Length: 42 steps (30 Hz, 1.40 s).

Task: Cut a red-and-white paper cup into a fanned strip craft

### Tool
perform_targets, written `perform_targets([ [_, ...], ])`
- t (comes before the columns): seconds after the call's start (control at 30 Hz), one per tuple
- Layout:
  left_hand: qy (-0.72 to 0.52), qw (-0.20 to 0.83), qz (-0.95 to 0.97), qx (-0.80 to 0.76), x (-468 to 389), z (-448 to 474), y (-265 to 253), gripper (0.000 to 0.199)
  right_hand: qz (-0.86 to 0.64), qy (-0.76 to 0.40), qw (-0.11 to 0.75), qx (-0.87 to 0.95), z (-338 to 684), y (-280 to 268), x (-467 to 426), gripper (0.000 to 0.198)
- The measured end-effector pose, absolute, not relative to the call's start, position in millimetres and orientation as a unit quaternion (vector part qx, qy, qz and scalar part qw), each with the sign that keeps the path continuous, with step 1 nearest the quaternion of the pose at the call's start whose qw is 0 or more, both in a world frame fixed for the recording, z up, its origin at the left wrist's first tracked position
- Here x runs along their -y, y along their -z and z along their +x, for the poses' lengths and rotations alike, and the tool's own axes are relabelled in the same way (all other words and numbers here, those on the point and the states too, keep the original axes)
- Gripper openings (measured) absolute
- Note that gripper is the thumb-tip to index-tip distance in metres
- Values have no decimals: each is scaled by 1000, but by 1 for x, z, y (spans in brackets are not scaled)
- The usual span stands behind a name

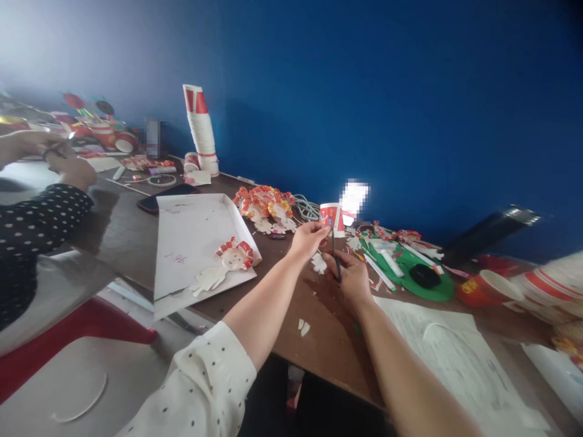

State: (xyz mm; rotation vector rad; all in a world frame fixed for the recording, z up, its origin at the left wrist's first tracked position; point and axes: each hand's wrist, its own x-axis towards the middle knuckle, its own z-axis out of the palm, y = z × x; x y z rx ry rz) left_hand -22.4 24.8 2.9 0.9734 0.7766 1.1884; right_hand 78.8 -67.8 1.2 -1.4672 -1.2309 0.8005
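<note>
Between the thumb and fingers of my left hand [310, 241] is a piece of red and white printed paper cup [331, 217], raised above the brown table. My right hand [350, 276] is closed round dark-handled scissors [337, 262], whose blades point up at the lower edge of the cup piece. A small white cut-out [319, 263] lies just beneath my hands, and white scraps [303, 328] are nearer the table's front edge. To the left, a paper figure with curled red hair [234, 255] rests on a white box lid [182, 243].
A pile of similar paper figures [266, 206] lies against the blue wall. Stacked paper cups [200, 130] stand behind the lid. At right are a green sheet [437, 288], a printed paper [449, 346] and more cups [551, 282]. A co-worker's hands [59, 158] hold scissors at far left.
</note>
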Motion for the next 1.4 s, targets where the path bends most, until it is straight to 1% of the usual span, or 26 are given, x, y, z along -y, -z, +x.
perform_targets([
  [0.17,-522,657,428,-336,-20,-24,-9,26,-597,-340,516,512,79,-1,68,53],
  [0.33,-518,672,415,-328,-18,-24,-12,26,-594,-334,504,531,79,-4,68,47],
  [0.7,-517,676,422,-312,-24,-24,-5,30,-601,-304,493,551,81,0,66,46],
  [1.0,-525,668,416,-323,-22,-25,-4,22,-622,-313,484,530,81,2,65,45],
  [1.27,-563,681,355,-305,-23,-24,-7,26,-629,-319,470,531,80,8,65,45],
  [1.4,-564,668,363,-321,-25,-24,-6,25,-626,-323,475,528,78,6,65,52],
])
